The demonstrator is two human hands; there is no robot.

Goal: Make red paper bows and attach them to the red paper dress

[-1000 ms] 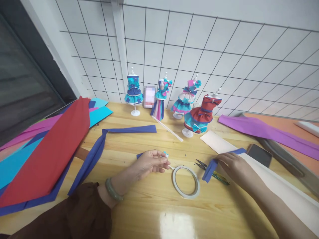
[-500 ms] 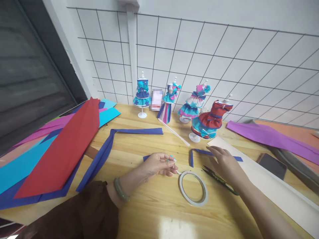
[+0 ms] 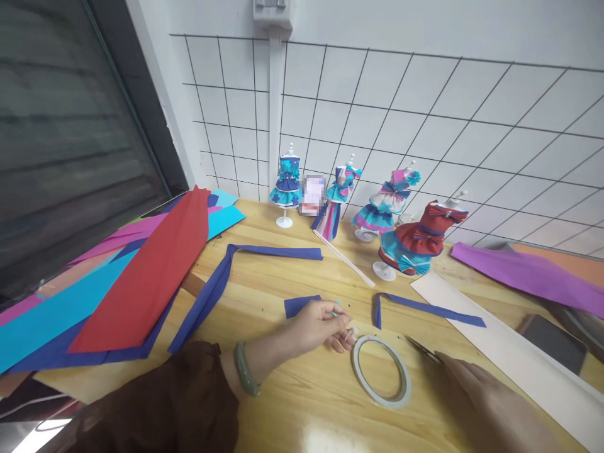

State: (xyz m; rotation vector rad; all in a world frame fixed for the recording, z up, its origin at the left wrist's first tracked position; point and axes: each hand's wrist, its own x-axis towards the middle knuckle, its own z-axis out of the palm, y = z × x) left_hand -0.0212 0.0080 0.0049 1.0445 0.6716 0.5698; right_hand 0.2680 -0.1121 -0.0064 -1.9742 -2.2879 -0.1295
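Note:
My left hand (image 3: 325, 327) is closed in a pinch just left of the tape roll. Between its fingers shows a small light-blue piece (image 3: 336, 308), mostly hidden, with a whitish bit at the fingertips. A roll of double-sided tape (image 3: 381, 372) lies flat beside these fingers. My right hand (image 3: 472, 384) is closed over the handles of dark scissors (image 3: 419, 347), whose blades point left toward the tape. Under my left wrist's far side, a short blue strip (image 3: 302, 306) sticks out. A folded narrow blue strip (image 3: 425, 303) lies beyond the scissors.
Small dress forms (image 3: 287, 182) in paper-like dresses stand along the back, the red one (image 3: 436, 226) nearest. Red (image 3: 151, 270) and blue sheets pile up at left, beside a long blue strip (image 3: 202, 308). A cream strip (image 3: 509, 352), phone (image 3: 557, 343) and purple sheet (image 3: 519, 277) lie right.
My right hand has drawn back from the folded blue strip onto the scissors' handles. My left hand keeps its pinch beside the tape. The whole view has shifted slightly.

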